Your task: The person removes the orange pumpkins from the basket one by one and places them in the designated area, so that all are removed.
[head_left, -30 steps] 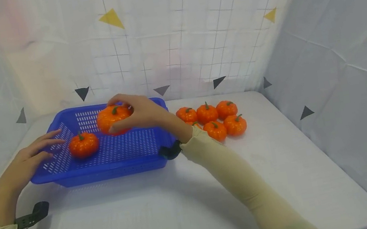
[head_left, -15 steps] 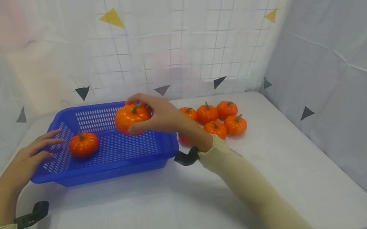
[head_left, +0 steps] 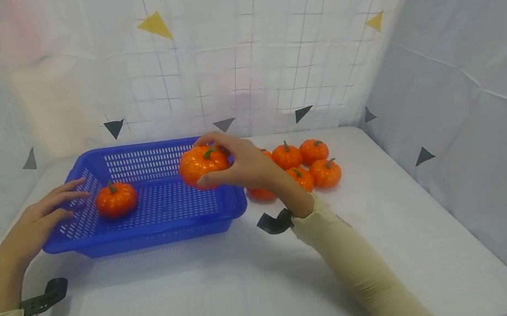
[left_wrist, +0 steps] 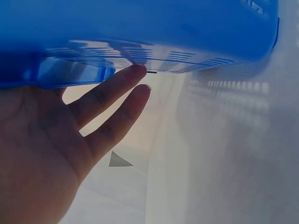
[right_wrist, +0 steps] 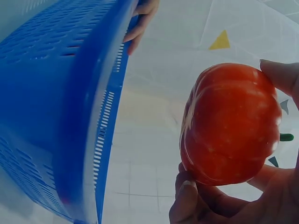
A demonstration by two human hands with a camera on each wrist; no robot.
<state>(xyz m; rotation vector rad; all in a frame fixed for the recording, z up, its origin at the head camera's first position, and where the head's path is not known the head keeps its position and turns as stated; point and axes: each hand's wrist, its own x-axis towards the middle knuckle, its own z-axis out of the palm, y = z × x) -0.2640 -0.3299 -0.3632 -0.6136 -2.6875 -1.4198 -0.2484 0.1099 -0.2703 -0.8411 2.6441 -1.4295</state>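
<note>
In the head view my right hand (head_left: pixel 250 165) grips a small orange pumpkin (head_left: pixel 202 166) with a green stem, thumb in front and fingers behind. It is held above the right end of a blue plastic basket (head_left: pixel 154 227). The right wrist view shows the pumpkin's underside (right_wrist: pixel 233 123) higher than the basket rim (right_wrist: pixel 88 116). Another pumpkin (head_left: pixel 116 200) sits inside the basket at its left end. My left hand (head_left: pixel 39 219) lies at the basket's left rim, fingers extended and spread; in the left wrist view its fingers (left_wrist: pixel 114 88) reach along the basket's outer wall (left_wrist: pixel 187 32).
Several more orange pumpkins (head_left: pixel 325 173) stand grouped on the white table (head_left: pixel 395 223) right of the basket, partly hidden by my right hand and forearm. A white sheet with grid lines (head_left: pixel 234 44) hangs behind, and another grey-white sheet (head_left: pixel 478 59) borders the right side.
My right hand has moved rightward with the pumpkin, from over the basket's middle to its right end. The left hand, the basket and the pumpkin inside have stayed put.
</note>
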